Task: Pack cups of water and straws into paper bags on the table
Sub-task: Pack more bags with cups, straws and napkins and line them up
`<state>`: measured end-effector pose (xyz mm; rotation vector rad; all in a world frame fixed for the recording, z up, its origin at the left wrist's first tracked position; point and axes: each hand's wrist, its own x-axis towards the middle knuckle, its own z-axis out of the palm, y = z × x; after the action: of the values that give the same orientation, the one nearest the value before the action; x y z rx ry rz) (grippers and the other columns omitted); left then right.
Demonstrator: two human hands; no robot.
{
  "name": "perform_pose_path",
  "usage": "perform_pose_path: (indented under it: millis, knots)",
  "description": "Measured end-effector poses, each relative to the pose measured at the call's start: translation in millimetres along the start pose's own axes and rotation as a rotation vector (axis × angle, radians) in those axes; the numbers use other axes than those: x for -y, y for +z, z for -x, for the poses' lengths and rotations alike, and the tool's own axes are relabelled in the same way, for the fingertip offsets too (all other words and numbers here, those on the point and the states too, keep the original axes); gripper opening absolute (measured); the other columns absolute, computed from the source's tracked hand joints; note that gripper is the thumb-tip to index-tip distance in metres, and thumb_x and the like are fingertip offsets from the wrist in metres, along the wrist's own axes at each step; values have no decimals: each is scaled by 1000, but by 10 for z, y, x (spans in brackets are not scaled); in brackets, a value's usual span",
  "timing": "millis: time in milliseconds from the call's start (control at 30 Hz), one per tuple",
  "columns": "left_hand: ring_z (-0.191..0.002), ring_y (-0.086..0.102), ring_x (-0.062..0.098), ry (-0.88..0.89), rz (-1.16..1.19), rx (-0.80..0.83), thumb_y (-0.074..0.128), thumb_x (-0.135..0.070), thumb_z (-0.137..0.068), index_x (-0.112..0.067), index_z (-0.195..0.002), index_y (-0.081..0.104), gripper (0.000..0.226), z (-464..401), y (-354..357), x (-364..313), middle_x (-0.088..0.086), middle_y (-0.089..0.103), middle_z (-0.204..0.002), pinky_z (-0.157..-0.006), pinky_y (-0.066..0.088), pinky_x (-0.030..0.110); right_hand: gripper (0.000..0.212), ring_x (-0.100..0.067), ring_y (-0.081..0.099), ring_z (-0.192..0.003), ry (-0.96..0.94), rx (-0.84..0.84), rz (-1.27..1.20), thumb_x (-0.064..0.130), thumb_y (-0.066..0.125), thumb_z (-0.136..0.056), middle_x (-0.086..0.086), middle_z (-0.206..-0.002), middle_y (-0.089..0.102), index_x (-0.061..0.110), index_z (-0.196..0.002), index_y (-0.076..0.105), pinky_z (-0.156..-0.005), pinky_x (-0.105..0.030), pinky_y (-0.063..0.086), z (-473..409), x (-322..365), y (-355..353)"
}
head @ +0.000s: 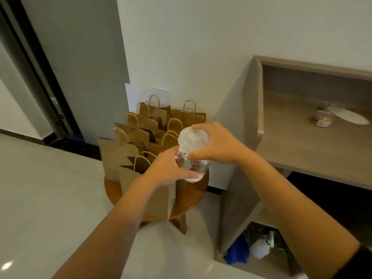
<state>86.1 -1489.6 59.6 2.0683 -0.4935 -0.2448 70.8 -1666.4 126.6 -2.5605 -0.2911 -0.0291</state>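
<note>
Both grip 1 lidded cup (193,156): left hand (168,170) low, right hand (216,144) at top, above paper bags (141,135).

Brightness: I see a dim, warm indoor scene with soft, even light.
Glare: a small bright spot on the glossy floor (7,265) at lower left; pale highlights on the clear cup (193,154).
Shadows: dark under the desk (314,150) and inside the paper bags (145,137).
Sharpness: soft overall; the jar (323,117) on the desk is blurred.
Distortion: the door frame (34,63) leans and bows at the left edge.
</note>
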Motion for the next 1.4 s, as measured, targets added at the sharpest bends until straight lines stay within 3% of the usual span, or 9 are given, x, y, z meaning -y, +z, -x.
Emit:
perform_pose_path:
  millis: [167,533,733,833,967,1067,1133,1233,1400]
  knots:
    - [-112,55,8,-136,-175,-94,66,-18,-87,-23,-126,55,41,-110,-656,826,-5,59,-125,-89,43,20,89,-13,36,-118,36,4,-29,60,74,-63,6,-138,32,37,-138,31,-92,-28,40,-511,84,478]
    - [-89,56,8,-248,-329,-222,50,-19,-96,-16,-111,64,21,-650,-997,1673,-2,63,-99,-82,42,21,92,-7,33,-114,16,59,-17,61,73,-59,20,-121,25,38,-137,30,-92,-26,41,-940,-75,1077]
    - [-85,61,14,-353,-556,138,59,-29,-91,-18,-98,70,16,-961,-1005,1798,2,67,-93,-83,50,29,89,-6,33,-116,14,48,-61,61,72,-59,18,-131,28,44,-134,29,-91,-27,46,-1156,-173,1292]
    - [-96,60,16,-298,-700,335,65,-41,-85,-18,-112,63,36,-1030,-996,1828,2,64,-106,-85,48,28,88,-5,34,-114,19,21,-85,65,70,-57,20,-129,28,45,-133,28,-89,-24,46,-1226,-144,1399]
    - [-109,55,18,-184,-544,504,78,-56,-64,-21,-124,55,73,-1020,-990,1909,-4,60,-114,-97,45,34,89,-5,33,-116,97,-48,-106,66,67,-56,17,-129,29,43,-133,29,-86,-19,38,-1285,-16,1621]
    - [-137,30,23,-64,-648,574,73,-71,-57,-28,-143,32,105,-1028,-1015,2010,-1,36,-148,-116,21,40,90,-8,33,-118,165,-110,-103,66,65,-55,12,-130,29,41,-133,28,-89,-22,38,-1293,99,1869]
    - [-145,6,26,-20,-814,645,65,-79,-55,-27,-150,13,120,-1040,-1034,2106,3,11,-158,-117,2,42,89,-11,33,-120,216,-101,-113,62,70,-57,10,-131,29,39,-133,29,-91,-26,41,-1272,135,2031]
    - [-145,-6,30,-5,-991,699,58,-85,-55,-14,-151,-3,134,-1067,-1046,2218,11,-3,-159,-116,-4,44,89,-15,32,-121,253,22,-63,54,76,-61,6,-129,30,35,-134,30,-94,-31,45,-1238,100,2217]
    - [-144,-10,33,7,-1066,699,56,-87,-55,-6,-149,-6,139,-1053,-1046,2302,17,-5,-158,-115,-5,50,102,-26,28,-126,301,377,230,57,75,-63,-3,-137,24,33,-142,15,-98,-38,42,-1274,-61,2430]
